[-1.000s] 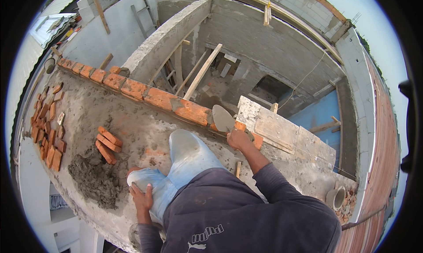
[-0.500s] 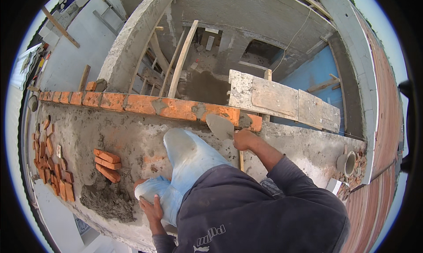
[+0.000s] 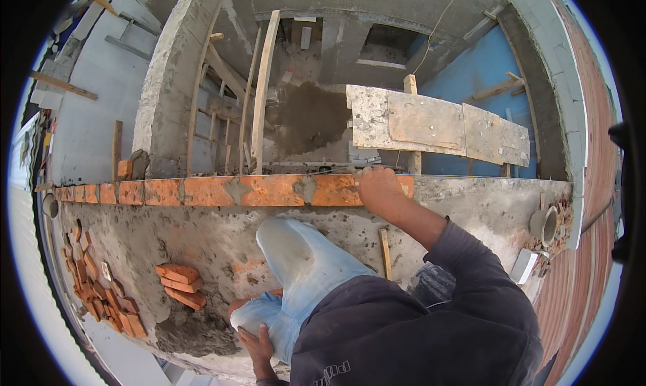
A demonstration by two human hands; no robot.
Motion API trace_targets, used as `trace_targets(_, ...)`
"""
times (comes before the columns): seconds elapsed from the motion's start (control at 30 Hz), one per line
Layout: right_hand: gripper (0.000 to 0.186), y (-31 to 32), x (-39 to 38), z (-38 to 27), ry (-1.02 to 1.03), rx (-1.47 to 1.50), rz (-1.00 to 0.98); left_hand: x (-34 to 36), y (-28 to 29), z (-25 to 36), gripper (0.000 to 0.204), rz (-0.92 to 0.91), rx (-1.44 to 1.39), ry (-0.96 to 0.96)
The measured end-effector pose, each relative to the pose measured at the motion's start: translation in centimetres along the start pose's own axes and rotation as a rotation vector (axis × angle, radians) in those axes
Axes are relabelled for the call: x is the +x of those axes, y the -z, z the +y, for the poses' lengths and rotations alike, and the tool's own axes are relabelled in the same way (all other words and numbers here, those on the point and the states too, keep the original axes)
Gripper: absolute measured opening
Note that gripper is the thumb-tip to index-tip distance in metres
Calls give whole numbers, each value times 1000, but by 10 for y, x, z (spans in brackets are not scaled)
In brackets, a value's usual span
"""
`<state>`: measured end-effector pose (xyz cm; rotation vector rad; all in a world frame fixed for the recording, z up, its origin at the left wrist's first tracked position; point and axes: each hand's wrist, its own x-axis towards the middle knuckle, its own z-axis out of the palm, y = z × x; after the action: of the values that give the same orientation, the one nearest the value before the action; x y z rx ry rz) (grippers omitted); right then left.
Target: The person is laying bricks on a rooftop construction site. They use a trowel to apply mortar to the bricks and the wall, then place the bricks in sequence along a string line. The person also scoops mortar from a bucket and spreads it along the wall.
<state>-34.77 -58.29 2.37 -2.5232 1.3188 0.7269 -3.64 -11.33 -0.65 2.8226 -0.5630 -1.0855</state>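
My right hand (image 3: 378,184) is closed on a trowel (image 3: 327,171), at the right part of a row of orange bricks (image 3: 272,191) with grey mortar joints. The trowel shows nearly edge-on along the row's far edge, and much of its blade is hidden. Resting on my bent knee, my left hand (image 3: 258,349) holds nothing, its fingers stretched out. Left of that knee, a small stack of bricks (image 3: 180,278) stands beside a heap of wet mortar (image 3: 192,332). A thin line runs along the top of the row.
Beyond the bricks the ledge drops to a lower room with wooden props (image 3: 265,93) and a mortar-stained board (image 3: 425,124). Loose bricks (image 3: 101,295) lie at the left. A dark bucket (image 3: 431,284) and a wooden stick (image 3: 385,253) are by my right side; a round pipe (image 3: 544,224) lies farther right.
My right hand and the trowel have moved from the row's near face up to its top and far edge. The whole view has shifted and turned slightly; my left hand remains on the knee.
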Motion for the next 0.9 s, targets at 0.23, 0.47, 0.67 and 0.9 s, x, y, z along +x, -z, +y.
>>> trace_targets(0.23,22,12,-13,80,-266,42,-188,9,9,26,103,-71,56,85)
trace_targets(0.47,32,-16,46,132,-293,-16,-433,16,9,20,105,-79,75,78)
trace_targets(0.67,37,-5,101,113,-162,43,-556,15,4,18,104,-35,68,28)
trace_targets(0.9,26,22,152,63,19,236,-605,10,5,24,104,5,50,-4)
